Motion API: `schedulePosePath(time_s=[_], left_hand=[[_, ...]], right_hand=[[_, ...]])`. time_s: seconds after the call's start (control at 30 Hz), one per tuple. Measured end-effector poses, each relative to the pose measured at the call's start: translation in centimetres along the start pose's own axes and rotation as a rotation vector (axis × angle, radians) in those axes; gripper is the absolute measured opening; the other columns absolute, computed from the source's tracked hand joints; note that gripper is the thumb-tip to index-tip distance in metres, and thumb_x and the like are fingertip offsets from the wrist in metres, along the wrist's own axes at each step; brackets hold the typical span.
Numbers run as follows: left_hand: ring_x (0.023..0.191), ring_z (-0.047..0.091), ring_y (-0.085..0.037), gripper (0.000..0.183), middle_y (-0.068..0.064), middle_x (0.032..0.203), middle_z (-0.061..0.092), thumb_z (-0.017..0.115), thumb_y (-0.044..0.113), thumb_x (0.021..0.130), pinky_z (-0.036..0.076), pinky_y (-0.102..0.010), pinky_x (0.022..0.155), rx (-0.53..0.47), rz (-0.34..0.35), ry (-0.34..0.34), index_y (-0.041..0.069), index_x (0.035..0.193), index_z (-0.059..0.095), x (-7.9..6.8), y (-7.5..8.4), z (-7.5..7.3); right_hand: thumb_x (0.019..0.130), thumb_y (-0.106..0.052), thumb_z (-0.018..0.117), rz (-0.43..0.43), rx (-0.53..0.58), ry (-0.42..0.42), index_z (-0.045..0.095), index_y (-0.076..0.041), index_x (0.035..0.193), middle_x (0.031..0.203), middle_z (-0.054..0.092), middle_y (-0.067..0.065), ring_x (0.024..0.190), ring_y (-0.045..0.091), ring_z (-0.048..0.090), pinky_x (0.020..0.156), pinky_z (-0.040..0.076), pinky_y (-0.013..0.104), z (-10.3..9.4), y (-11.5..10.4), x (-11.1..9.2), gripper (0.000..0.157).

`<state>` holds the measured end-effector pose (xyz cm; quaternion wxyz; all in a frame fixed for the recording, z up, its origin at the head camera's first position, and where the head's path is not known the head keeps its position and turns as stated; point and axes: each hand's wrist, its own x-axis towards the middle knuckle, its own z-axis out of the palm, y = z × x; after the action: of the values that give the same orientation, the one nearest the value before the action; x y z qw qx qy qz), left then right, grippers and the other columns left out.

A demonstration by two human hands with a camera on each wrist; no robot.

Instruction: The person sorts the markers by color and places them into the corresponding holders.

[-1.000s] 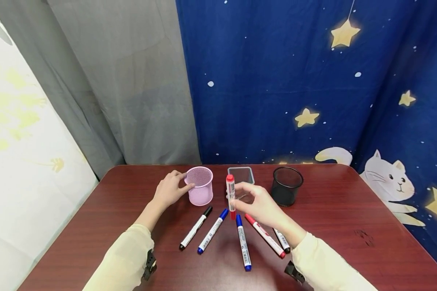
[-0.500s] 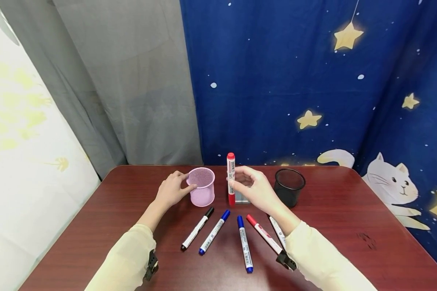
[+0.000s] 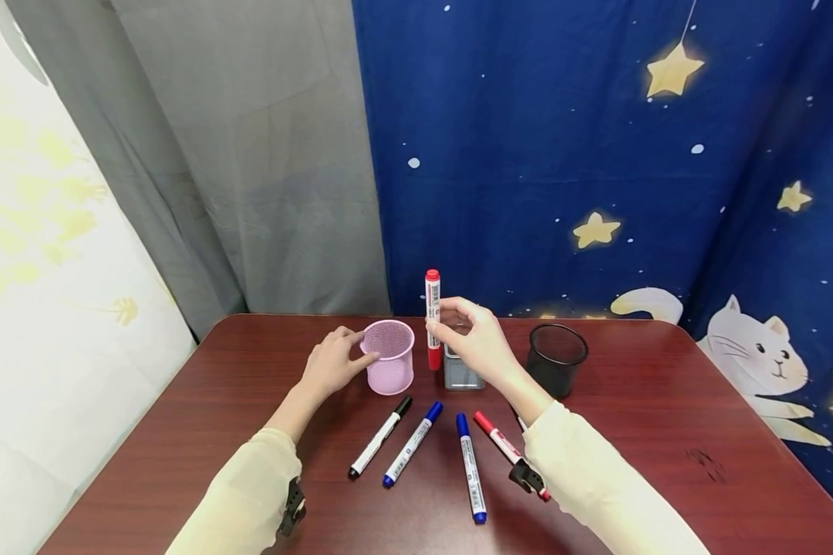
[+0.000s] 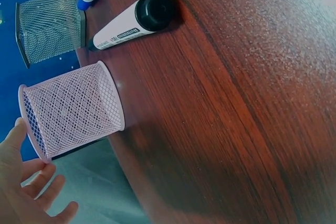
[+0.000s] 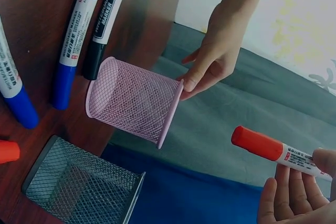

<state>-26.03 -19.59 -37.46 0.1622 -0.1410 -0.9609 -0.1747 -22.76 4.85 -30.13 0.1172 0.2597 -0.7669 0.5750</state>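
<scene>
My left hand [image 3: 333, 361] holds the pink mesh pen holder [image 3: 390, 374] by its rim. In the left wrist view its thumb and index finger are at the rim of the upright pen holder [image 4: 73, 111]. My right hand [image 3: 479, 339] pinches a red-capped whiteboard marker [image 3: 433, 312] between thumb and fingers. This marker stands upright in the air, just right of the pink pen holder and above table height. In the right wrist view the red cap end of the marker [image 5: 260, 144] points toward the pink pen holder, apart from it.
A grey mesh pen holder [image 3: 463, 378] stands behind my right hand, a black one [image 3: 558, 362] to its right. On the table [image 3: 250, 370] lie a black marker [image 3: 380, 437], two blue markers [image 3: 413, 445] and a red marker [image 3: 497, 437]. My right sleeve mostly covers another marker.
My right hand has lifted the red marker up and slightly left, toward the pink pen holder. The left hand keeps its hold on the rim. The head view has shifted a little.
</scene>
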Motion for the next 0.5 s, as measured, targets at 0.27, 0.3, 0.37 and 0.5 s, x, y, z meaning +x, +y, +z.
schedulePosePath(time_s=[0.27,0.3,0.37,0.5], left_hand=[[0.092,0.052,-0.027,0.056,-0.012,0.099,0.055,0.063,0.043,0.078,0.043,-0.045,0.070,0.012,0.007,0.008,0.000,0.113,0.059,-0.1,0.0,0.0],[0.092,0.052,-0.027,0.056,-0.012,0.099,0.056,0.063,0.043,0.077,0.043,-0.045,0.070,0.014,0.006,0.008,0.000,0.113,0.059,-0.1,0.0,0.0],[0.092,0.053,-0.027,0.056,-0.012,0.099,0.056,0.063,0.043,0.077,0.043,-0.045,0.070,0.018,0.010,0.008,0.000,0.113,0.059,-0.1,0.0,0.0],[0.093,0.053,-0.027,0.056,-0.012,0.099,0.056,0.063,0.043,0.077,0.043,-0.045,0.071,0.016,0.014,0.006,0.000,0.112,0.060,0.1,0.1,-0.1]], right_hand=[[0.080,-0.011,0.065,0.022,0.032,0.012,0.060,0.000,0.103,0.088,0.064,0.009,0.080,0.017,0.059,0.073,0.046,0.033,0.7,-0.1,1.4,0.026],[0.080,-0.010,0.065,0.027,0.034,0.011,0.060,0.000,0.103,0.089,0.064,0.010,0.080,0.018,0.059,0.073,0.045,0.033,0.8,-0.3,1.5,0.026],[0.080,-0.008,0.064,0.032,0.033,0.014,0.059,0.002,0.104,0.090,0.063,0.013,0.082,0.021,0.058,0.073,0.045,0.035,0.9,-1.0,1.7,0.027],[0.080,-0.004,0.062,0.038,0.028,0.024,0.057,0.006,0.105,0.092,0.062,0.018,0.083,0.026,0.057,0.071,0.045,0.035,1.2,-2.4,2.0,0.027]])
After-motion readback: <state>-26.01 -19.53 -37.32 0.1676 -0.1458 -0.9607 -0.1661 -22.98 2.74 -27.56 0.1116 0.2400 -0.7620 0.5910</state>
